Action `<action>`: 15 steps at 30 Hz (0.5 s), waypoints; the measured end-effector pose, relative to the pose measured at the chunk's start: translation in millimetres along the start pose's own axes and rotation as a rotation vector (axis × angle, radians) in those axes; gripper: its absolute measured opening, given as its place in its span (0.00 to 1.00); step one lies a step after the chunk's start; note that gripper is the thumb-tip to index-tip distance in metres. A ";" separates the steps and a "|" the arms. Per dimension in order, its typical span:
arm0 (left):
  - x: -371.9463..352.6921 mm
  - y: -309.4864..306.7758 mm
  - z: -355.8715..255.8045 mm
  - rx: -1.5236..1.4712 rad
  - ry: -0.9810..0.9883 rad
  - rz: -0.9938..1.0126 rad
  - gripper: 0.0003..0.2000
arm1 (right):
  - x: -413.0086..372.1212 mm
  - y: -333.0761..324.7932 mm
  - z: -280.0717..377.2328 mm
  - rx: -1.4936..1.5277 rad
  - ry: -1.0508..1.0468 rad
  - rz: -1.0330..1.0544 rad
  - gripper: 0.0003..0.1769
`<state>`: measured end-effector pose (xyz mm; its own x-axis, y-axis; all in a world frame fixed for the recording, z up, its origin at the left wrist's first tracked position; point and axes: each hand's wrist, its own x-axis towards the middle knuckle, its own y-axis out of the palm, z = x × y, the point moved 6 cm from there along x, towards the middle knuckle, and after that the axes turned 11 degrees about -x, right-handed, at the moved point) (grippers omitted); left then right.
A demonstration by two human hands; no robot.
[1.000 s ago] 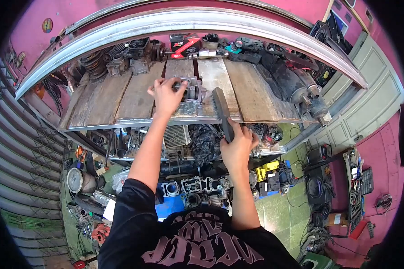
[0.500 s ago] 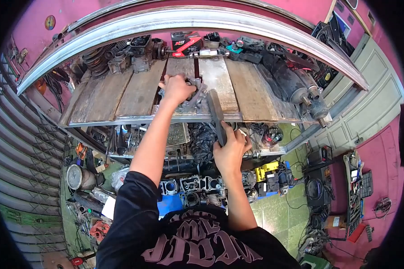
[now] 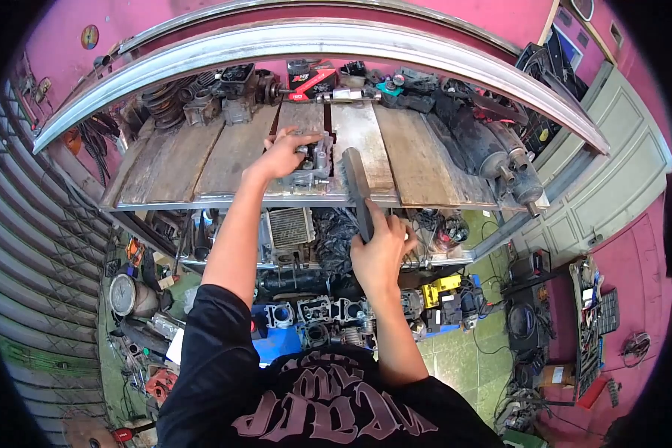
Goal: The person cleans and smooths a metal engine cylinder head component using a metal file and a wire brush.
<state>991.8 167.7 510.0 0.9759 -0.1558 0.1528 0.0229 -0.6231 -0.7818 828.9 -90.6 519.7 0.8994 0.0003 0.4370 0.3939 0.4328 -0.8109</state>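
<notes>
On the plank bench (image 3: 239,160) a grey metal engine part (image 3: 317,160) lies near the front edge. My left hand (image 3: 282,153) rests on its left and upper side, fingers spread over it and gripping its rim. Just right of the part, a long brush (image 3: 358,187) with a dark handle points away from me, its bristles facing left. My right hand (image 3: 383,243) is wrapped round the brush's near end, in front of the bench edge. The brush head and the part are slightly apart.
Engine parts (image 3: 237,97), a red and black box (image 3: 312,78) and dark mufflers (image 3: 493,157) line the back and right of the bench. A metal frame bar (image 3: 328,37) crosses above. Below are a shelf with a radiator (image 3: 290,226) and several metal castings (image 3: 315,310).
The engine part shows more clearly, turned under my left hand, which has shifted slightly left and down. The brush has moved a little left, still in my right hand.
</notes>
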 end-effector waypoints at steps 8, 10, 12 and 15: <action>-16.5 13.9 -8.8 0.064 0.315 -0.542 0.26 | 16.5 26.8 41.7 -0.015 -0.009 0.052 0.39; -11.0 16.5 3.2 0.205 0.064 -0.607 0.20 | 26.6 36.7 54.0 -0.032 -0.044 0.028 0.38; -10.5 16.4 1.3 0.254 0.082 -0.616 0.18 | 44.8 51.5 60.3 -0.084 -0.029 -0.015 0.38; -16.6 13.7 -5.3 0.254 0.099 -0.644 0.16 | 77.6 67.4 58.6 -0.077 -0.008 -0.007 0.39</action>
<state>974.7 157.7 500.0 0.7273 0.1080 0.6778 0.6517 -0.4182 -0.6327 914.1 -8.6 521.8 0.8954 0.0047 0.4452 0.4135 0.3624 -0.8353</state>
